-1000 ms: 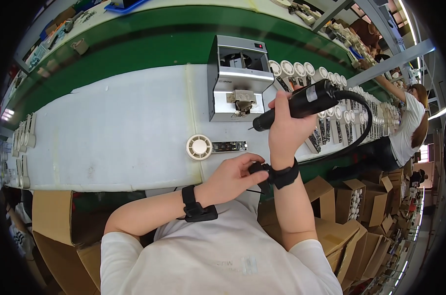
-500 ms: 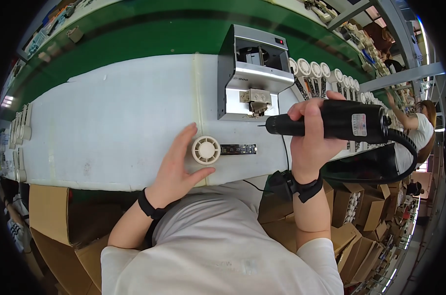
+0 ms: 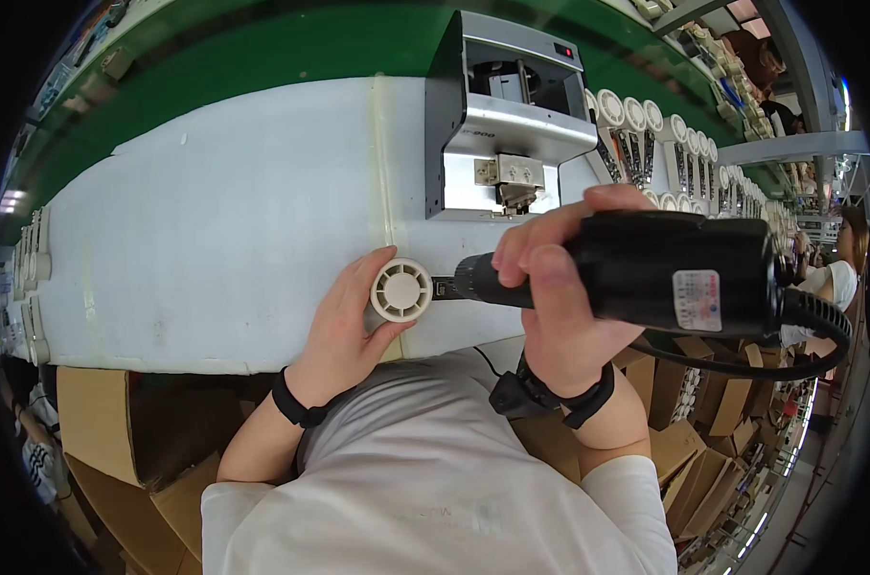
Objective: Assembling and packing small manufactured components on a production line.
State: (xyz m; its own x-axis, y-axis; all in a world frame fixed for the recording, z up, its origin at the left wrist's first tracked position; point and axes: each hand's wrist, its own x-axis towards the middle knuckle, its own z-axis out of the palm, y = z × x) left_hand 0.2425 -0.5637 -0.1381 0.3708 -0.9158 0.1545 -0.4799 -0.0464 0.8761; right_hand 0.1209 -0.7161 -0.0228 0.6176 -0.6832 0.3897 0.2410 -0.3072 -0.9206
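Note:
A cream handheld fan [image 3: 401, 290] lies on the white table top, its round spoked head beside me and its handle pointing right. My left hand [image 3: 339, 321] is closed round the rim of that head, thumb at the near side and fingers at the far side. A dark circuit board [image 3: 443, 288] shows along the handle, mostly covered by the tool. In my right hand [image 3: 564, 321] is a black electric screwdriver [image 3: 675, 254], held level with its nose pointing left over the board. Its bit tip is hard to make out.
Beyond the fan stands a silver screw feeder [image 3: 512, 125] with a lit red switch. Rows of similar fans [image 3: 636, 125] line the right side, and more fan parts [image 3: 34, 254] lie at the far left. Cardboard boxes [image 3: 95, 422] sit below the table edge. A co-worker [image 3: 842, 268] is at far right.
My right hand has brought the screwdriver left and nearer, from beside the feeder to over the fan's board. My left hand has closed from spread fingers onto the fan head.

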